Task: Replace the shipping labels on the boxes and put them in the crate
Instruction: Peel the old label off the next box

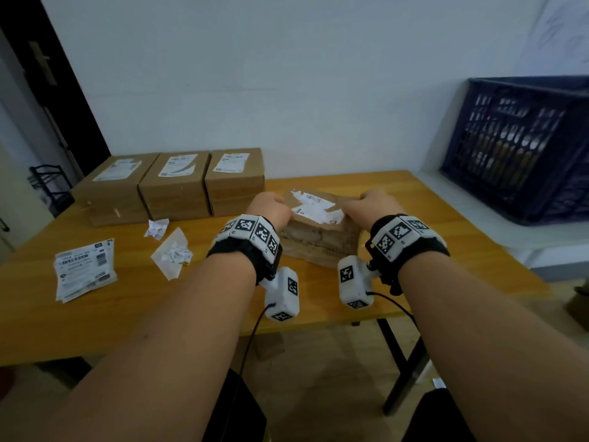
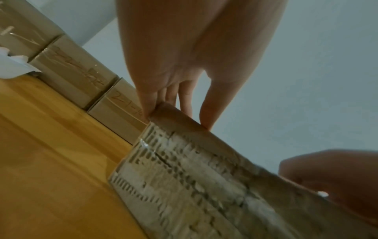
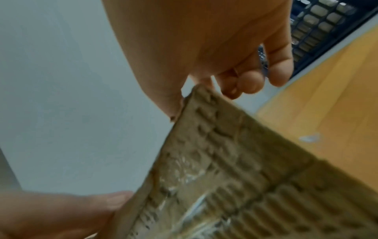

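Note:
A worn, dented cardboard box stands mid-table, with a torn white label on its top face. My left hand holds the box's top left corner, fingers over the top and thumb on the near edge. At the top right corner my right hand pinches between thumb and forefinger, its other fingers curled. Whether label paper lies in that pinch is hidden. A dark blue crate stands on a white ledge at the far right.
Three labelled boxes line the table's back left. A stack of fresh labels lies front left. Crumpled label scraps and a backing sheet with more scraps lie between them and the box.

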`<state>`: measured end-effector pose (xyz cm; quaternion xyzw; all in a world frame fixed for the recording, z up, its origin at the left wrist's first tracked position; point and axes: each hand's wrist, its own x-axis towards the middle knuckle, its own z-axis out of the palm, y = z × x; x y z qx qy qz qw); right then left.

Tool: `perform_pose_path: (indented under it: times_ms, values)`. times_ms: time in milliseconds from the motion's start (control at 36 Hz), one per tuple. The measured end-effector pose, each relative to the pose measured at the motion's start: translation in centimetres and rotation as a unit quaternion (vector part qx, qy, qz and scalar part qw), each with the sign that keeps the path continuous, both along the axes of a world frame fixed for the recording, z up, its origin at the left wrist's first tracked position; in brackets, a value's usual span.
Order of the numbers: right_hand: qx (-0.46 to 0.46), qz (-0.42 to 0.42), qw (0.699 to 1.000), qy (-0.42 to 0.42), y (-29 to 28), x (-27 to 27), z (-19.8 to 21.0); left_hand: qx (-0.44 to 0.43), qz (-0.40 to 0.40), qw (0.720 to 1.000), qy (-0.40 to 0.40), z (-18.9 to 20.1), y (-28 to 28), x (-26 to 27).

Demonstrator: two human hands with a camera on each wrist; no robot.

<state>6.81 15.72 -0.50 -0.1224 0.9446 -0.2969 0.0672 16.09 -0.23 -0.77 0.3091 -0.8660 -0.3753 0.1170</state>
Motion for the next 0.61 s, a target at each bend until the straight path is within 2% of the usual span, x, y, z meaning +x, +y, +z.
perform_pose_path:
  times_ms: [111,194,250,361,472,611]
  values:
    - [0.004,-0.034,0.999,0.02,0.4,-0.6,-0.2,-0.042,0.007,0.999,-0.002,-0.2,0.2,-0.5]
    - [0.01,-0.047,0.998,0.028,0.2,-0.9,-0.6,-0.072,0.055,0.995,-0.033,-0.4,0.4,-0.8]
    - [-0.006,-0.049,0.999,0.022,0.1,-1.0,-0.8,-0.03,0.089,0.995,-0.028,-0.4,0.7,-0.9]
    - [-0.038,-0.03,0.999,-0.009,0.0,-0.9,-0.9,0.077,0.123,0.989,0.029,-0.5,1.4,-1.0]
    - [-0.025,-0.029,0.999,0.011,0.1,-0.5,-0.8,0.081,0.053,0.995,0.037,-0.3,2.2,-1.3]
    - [0.017,0.023,0.999,0.015,-0.2,0.1,-1.1,0.051,-0.004,0.998,0.04,-0.4,2.3,-1.1]
